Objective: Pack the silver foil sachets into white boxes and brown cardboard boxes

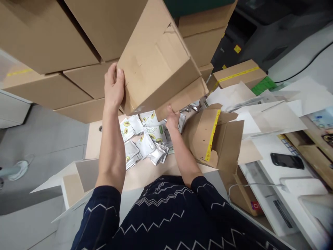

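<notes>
I hold a brown cardboard box (156,59) tilted above the table. My left hand (113,86) grips its left side, fingers closed round the edge. My right hand (173,118) is under the box's lower flap, fingers curled on it. Below the box lies a pile of silvery-white sachets (145,139) with avocado pictures, on the pale table (151,170).
A small open carton (215,142) with yellow tape stands right of the sachets. Stacked big cartons (65,45) fill the back. White papers (262,111), a black phone (287,160) and a taped closed box (238,74) lie at right. A white open box (75,180) sits at lower left.
</notes>
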`<state>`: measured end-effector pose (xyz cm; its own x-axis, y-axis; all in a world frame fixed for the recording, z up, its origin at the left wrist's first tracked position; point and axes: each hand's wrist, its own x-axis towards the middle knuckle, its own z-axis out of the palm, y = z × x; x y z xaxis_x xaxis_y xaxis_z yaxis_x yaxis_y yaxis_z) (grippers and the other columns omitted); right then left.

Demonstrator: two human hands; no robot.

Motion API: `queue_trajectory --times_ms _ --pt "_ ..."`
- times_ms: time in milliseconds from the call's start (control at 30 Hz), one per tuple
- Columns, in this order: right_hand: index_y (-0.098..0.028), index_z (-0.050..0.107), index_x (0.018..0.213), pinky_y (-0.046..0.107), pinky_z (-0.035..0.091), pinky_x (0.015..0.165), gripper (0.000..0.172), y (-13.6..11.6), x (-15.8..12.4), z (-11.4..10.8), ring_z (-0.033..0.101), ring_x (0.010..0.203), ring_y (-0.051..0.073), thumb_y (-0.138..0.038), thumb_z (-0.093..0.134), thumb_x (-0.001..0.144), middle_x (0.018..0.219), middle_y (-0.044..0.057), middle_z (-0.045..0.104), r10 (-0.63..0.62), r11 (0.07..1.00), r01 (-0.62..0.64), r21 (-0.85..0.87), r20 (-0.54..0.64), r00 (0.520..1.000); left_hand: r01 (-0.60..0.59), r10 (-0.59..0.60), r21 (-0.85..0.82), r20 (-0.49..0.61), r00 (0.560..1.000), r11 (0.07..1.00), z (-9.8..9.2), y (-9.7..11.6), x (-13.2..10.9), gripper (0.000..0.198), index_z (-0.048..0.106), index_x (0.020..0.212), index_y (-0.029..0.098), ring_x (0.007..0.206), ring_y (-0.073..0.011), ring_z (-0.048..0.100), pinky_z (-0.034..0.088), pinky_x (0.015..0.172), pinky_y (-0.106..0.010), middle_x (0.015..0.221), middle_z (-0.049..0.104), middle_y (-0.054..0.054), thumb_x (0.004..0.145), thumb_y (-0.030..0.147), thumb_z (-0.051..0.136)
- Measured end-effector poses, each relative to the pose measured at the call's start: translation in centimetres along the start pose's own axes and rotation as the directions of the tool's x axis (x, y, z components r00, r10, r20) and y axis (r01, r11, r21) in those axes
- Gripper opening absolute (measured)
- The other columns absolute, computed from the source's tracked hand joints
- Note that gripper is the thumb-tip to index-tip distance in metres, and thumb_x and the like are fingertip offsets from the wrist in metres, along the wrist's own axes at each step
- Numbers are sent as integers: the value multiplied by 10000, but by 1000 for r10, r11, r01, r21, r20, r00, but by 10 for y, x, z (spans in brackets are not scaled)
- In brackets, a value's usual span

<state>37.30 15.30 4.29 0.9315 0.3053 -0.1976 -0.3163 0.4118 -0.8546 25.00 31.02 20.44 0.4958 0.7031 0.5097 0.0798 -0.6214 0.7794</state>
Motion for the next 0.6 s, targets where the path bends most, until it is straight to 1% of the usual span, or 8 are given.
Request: queue_trajectory --times_ms 67,167,267,367,433,500,567,600 --pt "-127 634 992 342 584 832 347 1 3 2 703 933 189 -398 663 777 984 101 726 -22 999 22 -23 25 999 -34 34 71 11 999 997 -3 7 3 528 537 1350 169 1425 -278 373 63 1178 -632 1327 521 -48 944 505 556" --pt "-124 638 968 354 588 820 385 1 3 6 697 947 200 -453 665 769 971 99 718 -40 998 42 -44 53 998 -48 51 124 -20 999 991 -11 15 1 587 479 1416 205 1452 -331 323 -20 1134 -679 1373 451 -53 940 543 543" --pt "-128 645 938 367 581 850 403 -2 -3 9 690 959 198 -493 662 768 931 79 712 -74 996 78 -37 98 992 -95 103 146 -45 994 985 -25 20 -14 597 455 1433 217 1457 -336 315 -9 1136 -672 1361 454 -46 952 569 496" --pt "-138 644 925 365 566 895 389 -8 -14 9 683 979 191 -499 659 778 894 61 705 -122 991 131 -33 195 973 -139 149 109 -88 985 984 -41 16 -43 602 464 1413 185 1446 -299 342 70 1179 -628 1361 483 -45 958 579 473" --pt "-145 640 906 360 566 895 369 -9 -24 8 683 968 189 -490 669 778 880 56 701 -133 988 150 -42 267 954 -101 114 87 -155 981 991 -52 7 -66 605 469 1405 177 1440 -261 350 123 1212 -572 1398 483 -50 957 583 482" --pt "-149 637 888 356 570 882 352 -9 -33 7 684 940 187 -483 676 782 879 57 700 -124 986 154 -67 330 936 -34 44 44 -240 970 998 -62 -5 -89 622 456 1413 176 1439 -234 348 158 1234 -517 1445 464 -55 951 589 501" --pt "-151 637 872 351 572 866 337 -9 -41 7 682 906 182 -476 674 791 876 56 698 -102 983 151 -102 378 920 22 -38 -54 -313 949 998 -69 -15 -112 637 415 1439 181 1444 -215 339 189 1242 -472 1499 425 -60 954 585 505" --pt "-152 637 862 348 573 858 329 -9 -44 7 680 892 180 -472 673 794 866 54 695 -92 981 151 -121 398 913 76 -113 -127 -322 940 989 -71 -20 -124 621 385 1455 215 1451 -198 330 217 1240 -443 1530 394 -43 963 579 491"
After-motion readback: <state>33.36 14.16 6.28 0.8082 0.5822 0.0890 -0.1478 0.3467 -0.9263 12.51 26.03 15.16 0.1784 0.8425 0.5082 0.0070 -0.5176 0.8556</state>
